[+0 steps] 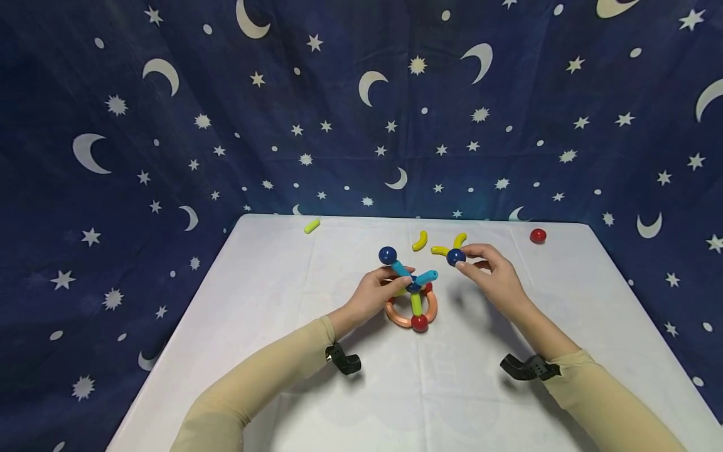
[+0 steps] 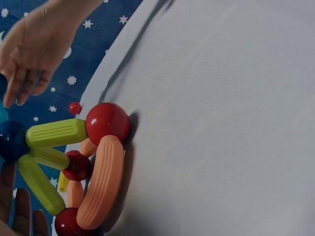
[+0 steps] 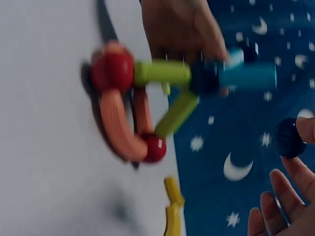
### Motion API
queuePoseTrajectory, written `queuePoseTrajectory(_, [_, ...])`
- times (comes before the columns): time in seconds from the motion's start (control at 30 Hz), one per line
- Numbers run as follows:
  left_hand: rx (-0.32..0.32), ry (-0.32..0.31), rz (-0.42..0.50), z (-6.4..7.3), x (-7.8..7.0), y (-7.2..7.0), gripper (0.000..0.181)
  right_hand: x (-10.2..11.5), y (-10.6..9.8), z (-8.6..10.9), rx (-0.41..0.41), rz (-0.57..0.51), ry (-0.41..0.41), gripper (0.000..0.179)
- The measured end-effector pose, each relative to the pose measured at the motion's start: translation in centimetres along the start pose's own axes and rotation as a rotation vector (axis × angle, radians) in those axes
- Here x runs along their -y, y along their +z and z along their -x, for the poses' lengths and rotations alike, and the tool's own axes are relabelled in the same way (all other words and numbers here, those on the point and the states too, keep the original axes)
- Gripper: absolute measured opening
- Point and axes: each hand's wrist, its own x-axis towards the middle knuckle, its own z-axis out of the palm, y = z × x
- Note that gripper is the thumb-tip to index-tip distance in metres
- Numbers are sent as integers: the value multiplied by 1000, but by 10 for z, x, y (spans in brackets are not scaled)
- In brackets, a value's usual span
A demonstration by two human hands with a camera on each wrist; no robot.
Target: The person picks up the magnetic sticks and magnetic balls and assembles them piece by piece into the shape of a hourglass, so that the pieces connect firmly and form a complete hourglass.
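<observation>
A magnetic-stick structure stands on the table: a ring of curved orange sticks with red balls, and green sticks rising to a dark blue ball. From that ball two light-blue sticks branch out, one tipped with another dark blue ball. My left hand grips the structure near its upper joint; its fingers partly hide the joint. To the right, my right hand pinches a loose dark blue ball between thumb and fingertip, raised and apart from the structure.
Behind the hands lie a yellow curved stick and two more beyond the right hand's ball. A short green stick is at the back left, a red ball at the back right. A starry blue cloth hangs behind the white table.
</observation>
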Motion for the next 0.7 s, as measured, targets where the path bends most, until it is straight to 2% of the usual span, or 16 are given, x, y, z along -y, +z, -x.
queuePoseTrajectory(0.13, [-10, -5, -32, 0, -2, -1, 31, 12, 8, 10, 38, -54, -109, 30])
queuePoseTrajectory(0.3, [-8, -19, -74, 0, -4, -1, 32, 17, 13, 18, 52, -156, -171, 31])
queuePoseTrajectory(0.4, [-4, -10, -103, 0, -6, -2, 34, 19, 17, 21, 62, -130, -172, 32])
queuePoseTrajectory(0.53, [12, 16, -127, -1, -7, -3, 35, 20, 21, 21, 69, -77, -125, 30])
queuePoseTrajectory(0.7, [33, 24, -139, -2, -7, -4, 34, 22, 23, 17, 64, -88, -76, 30])
